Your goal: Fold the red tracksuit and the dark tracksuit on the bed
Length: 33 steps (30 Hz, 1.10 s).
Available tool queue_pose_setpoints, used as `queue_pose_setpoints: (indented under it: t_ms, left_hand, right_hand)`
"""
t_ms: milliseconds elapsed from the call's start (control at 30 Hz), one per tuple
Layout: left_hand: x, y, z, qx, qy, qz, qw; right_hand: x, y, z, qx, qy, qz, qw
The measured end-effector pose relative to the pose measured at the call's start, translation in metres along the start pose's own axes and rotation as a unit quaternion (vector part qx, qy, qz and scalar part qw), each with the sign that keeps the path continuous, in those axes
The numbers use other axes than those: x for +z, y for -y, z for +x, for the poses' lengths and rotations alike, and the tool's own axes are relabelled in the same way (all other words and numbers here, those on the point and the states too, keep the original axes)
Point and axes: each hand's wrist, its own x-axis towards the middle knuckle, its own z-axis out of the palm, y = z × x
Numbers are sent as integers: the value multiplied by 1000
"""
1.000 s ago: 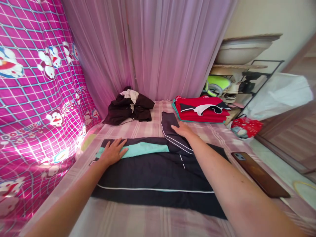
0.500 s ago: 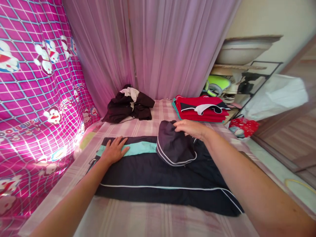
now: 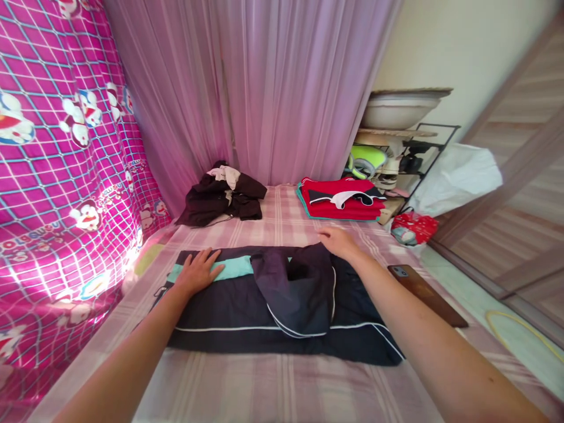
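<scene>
A dark jacket (image 3: 229, 305) with white piping and a teal stripe (image 3: 235, 267) lies folded lengthwise on the plaid bedsheet (image 3: 247, 388). Its hood (image 3: 295, 294) is spread over the middle of the garment, with its rounded piped edge toward me. My left hand (image 3: 199, 271) rests flat on the left end, fingers apart over the teal stripe. At the far edge of the hood, my right hand (image 3: 338, 242) has its fingers bent together beside the cloth's upper corner; whether they pinch the cloth is unclear.
A crumpled dark garment pile (image 3: 220, 197) lies at the back left. Folded red clothes (image 3: 343, 205) sit at the back right, near a rack (image 3: 440, 150) with basins. A phone (image 3: 427, 294) lies beside my right forearm. Curtains (image 3: 264, 88) hang behind the bed.
The hood has come down flatter and nearer to me over the jacket. My right hand has moved off its top to its far corner. The view has shifted, and the phone now shows fully.
</scene>
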Motion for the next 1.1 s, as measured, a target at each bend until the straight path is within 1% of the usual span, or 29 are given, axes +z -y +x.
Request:
queue_pose_setpoints:
  t_ms: [33, 67, 100, 167, 267, 300, 367, 433, 500, 567, 667, 733, 767, 800, 867, 933, 1033, 1100]
  left_hand:
    - [-1, 0, 0, -1, 5, 2, 1000]
    - [-3, 0, 1, -2, 13, 4, 1000]
    - [-5, 1, 2, -2, 22, 5, 1000]
    - [-14, 4, 7, 8, 42, 3, 999]
    - [-30, 16, 17, 27, 57, 9, 998]
    - [-35, 22, 21, 26, 56, 21, 998]
    - [-42, 35, 28, 22, 54, 51, 997]
    - [-47, 48, 35, 29, 61, 67, 995]
    - [-52, 56, 43, 40, 61, 64, 995]
    - [-61, 59, 54, 35, 37, 66, 997]
    - [-80, 50, 74, -6, -30, 78, 996]
    - [-89, 38, 87, -38, -76, 80, 993]
    - [-90, 30, 92, -52, -94, 76, 991]
    - [-89, 23, 97, -61, -105, 69, 990]
    - [-78, 8, 100, -55, -111, 50, 991]
    - [-61, -5, 96, -10, -107, 34, 994]
    - [-37, -15, 77, 65, -92, 26, 993]
    - [-28, -18, 61, 85, -79, 18, 993]
  right_hand:
    - [1, -15, 6, 31, -40, -47, 998]
    - [1, -28, 10, 60, -59, -82, 993]
    - [1, -41, 13, 82, -55, -104, 990]
    - [1, -60, 13, 103, -6, -110, 989]
    - [4, -77, 8, 85, 70, -81, 991]
    - [5, -81, 6, 76, 80, -73, 991]
    - [8, -87, 4, 63, 75, -74, 992]
    - [8, -91, 5, 42, 63, -86, 993]
    - [3, -92, 9, 18, 43, -100, 994]
    - [-8, -90, 17, 9, 4, -117, 993]
    - [-27, -82, 36, 44, -74, -159, 984]
    - [-35, -75, 49, 74, -114, -173, 975]
    - [-36, -72, 54, 84, -129, -174, 973]
    - [-35, -69, 58, 85, -141, -173, 971]
    - [-28, -65, 58, 64, -152, -163, 973]
    - [-17, -59, 46, 17, -139, -138, 981]
    - [0, -43, 6, -99, -77, -60, 990]
    - [10, -29, -27, -197, -45, -4, 979]
